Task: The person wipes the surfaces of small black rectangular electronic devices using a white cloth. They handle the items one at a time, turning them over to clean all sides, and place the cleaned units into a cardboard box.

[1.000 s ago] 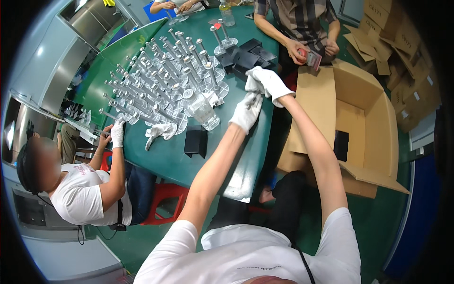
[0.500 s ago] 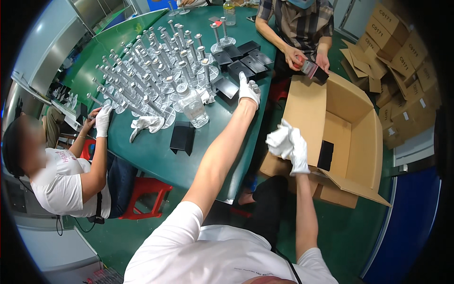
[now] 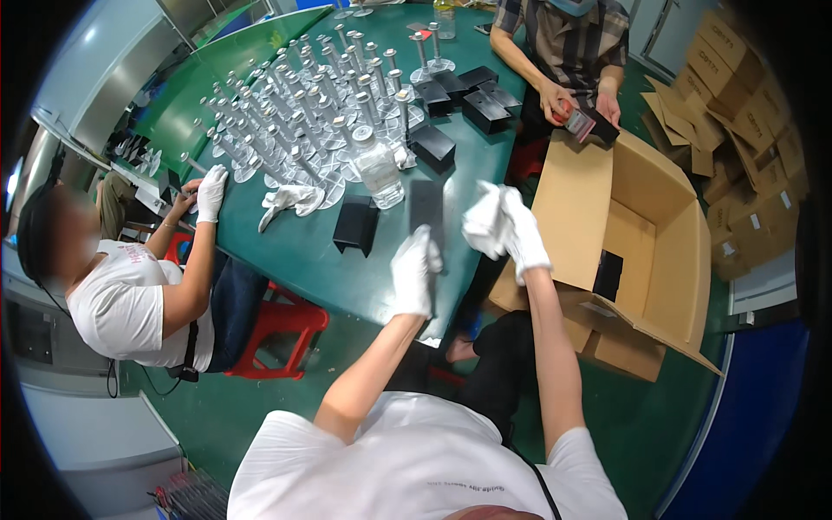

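Observation:
My left hand [image 3: 415, 270], in a white glove, grips the lower end of a black box-shaped piece [image 3: 425, 205] at the table's near right part. To its right, my gloved right hand [image 3: 522, 230] is closed around a crumpled white cloth [image 3: 485, 224], slightly blurred by motion. Cloth and black piece are apart. Another black piece, open along one side [image 3: 355, 224], rests on the green table left of my left hand. Beyond it stands a clear plastic bottle [image 3: 379, 172] with liquid. More black pieces [image 3: 489, 110] lie farther back.
Many metal posts on round clear bases [image 3: 299, 121] fill the table's [image 3: 303, 260] middle. A white glove or cloth [image 3: 290, 204] lies nearby. An open carton [image 3: 637, 230] stands at right. One co-worker's gloved hand [image 3: 211, 192] is at left; another's hands [image 3: 559, 104] hold a black piece and a red-handled item.
My left hand has drawn back toward me from the group of black pieces, bringing one along. My right hand, with the cloth, has moved left toward it.

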The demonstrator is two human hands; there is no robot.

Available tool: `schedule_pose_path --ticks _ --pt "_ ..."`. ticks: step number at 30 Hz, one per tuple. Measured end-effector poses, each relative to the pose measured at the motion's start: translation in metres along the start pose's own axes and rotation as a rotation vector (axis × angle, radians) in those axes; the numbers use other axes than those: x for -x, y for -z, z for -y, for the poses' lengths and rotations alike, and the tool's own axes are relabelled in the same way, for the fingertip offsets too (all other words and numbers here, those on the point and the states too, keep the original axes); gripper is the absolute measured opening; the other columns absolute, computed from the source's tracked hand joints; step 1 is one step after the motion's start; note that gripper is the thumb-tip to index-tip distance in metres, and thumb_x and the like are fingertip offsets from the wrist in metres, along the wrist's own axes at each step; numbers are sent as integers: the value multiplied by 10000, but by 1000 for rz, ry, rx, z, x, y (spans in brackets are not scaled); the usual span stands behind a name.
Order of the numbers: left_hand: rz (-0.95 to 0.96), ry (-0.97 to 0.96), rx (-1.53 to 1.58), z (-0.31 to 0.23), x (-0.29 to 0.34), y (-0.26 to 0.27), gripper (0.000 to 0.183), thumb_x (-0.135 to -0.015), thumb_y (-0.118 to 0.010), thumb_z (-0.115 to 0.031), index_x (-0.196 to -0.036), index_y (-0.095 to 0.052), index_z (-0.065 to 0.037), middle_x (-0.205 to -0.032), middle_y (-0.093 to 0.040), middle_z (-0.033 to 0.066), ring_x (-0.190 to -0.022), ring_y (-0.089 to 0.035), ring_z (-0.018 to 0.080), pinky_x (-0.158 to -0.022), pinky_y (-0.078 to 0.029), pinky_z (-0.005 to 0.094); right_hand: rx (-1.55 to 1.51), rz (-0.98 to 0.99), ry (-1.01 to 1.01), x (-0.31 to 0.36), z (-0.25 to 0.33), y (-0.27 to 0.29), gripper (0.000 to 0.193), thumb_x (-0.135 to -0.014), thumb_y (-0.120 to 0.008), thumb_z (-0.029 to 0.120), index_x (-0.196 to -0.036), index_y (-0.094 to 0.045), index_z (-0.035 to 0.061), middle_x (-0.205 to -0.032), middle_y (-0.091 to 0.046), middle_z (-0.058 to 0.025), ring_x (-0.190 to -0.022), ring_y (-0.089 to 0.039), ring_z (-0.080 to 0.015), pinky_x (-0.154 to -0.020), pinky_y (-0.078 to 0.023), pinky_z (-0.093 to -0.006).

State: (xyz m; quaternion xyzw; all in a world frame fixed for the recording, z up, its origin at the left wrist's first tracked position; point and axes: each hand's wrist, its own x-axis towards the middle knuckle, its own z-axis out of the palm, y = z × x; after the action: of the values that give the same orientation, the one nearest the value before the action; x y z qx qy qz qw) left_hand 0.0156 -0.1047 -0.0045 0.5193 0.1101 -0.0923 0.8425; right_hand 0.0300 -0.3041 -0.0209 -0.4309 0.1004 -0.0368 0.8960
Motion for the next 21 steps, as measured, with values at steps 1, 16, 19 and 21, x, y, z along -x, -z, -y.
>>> schedule_pose_path --ticks 1,16,19,21 --pt "-10 -16 -36 -2 5 20 201 -974 -655 -246 -947 -661 -47 -697 -572 -4 -580 -506 83 -542 -418 239 -43 86 -1 -24 -1 -13 508 -1047 -490 412 -1367 -571 27 -1128 -641 -59 -1047 -625 -177 -918 -510 -340" --pt "-39 -536 -951 -7 27 99 273 -946 -687 -269 -782 -642 -55 -707 -641 70 -556 -589 200 -526 -456 320 468 -75 193 97 -62 -90 366 -1081 -431 246 -1311 -555 -9 -865 -650 -89 -729 -620 -170 -704 -510 -277" --pt "-27 -733 -1194 -10 33 92 129 -925 -669 -258 -914 -714 -138 -796 -663 118 -715 -668 361 -623 -534 428 1400 52 522 124 -84 -93 311 -967 -532 123 -1248 -596 8 -1100 -652 -193 -928 -664 -330 -826 -536 -383" --pt "7 -721 -1167 -8 37 95 115 -930 -655 -241 -932 -711 -140 -822 -667 116 -717 -671 355 -633 -538 429 1282 160 465 133 -94 -97 340 -903 -564 58 -1241 -587 34 -1183 -633 -182 -998 -655 -365 -854 -543 -410"
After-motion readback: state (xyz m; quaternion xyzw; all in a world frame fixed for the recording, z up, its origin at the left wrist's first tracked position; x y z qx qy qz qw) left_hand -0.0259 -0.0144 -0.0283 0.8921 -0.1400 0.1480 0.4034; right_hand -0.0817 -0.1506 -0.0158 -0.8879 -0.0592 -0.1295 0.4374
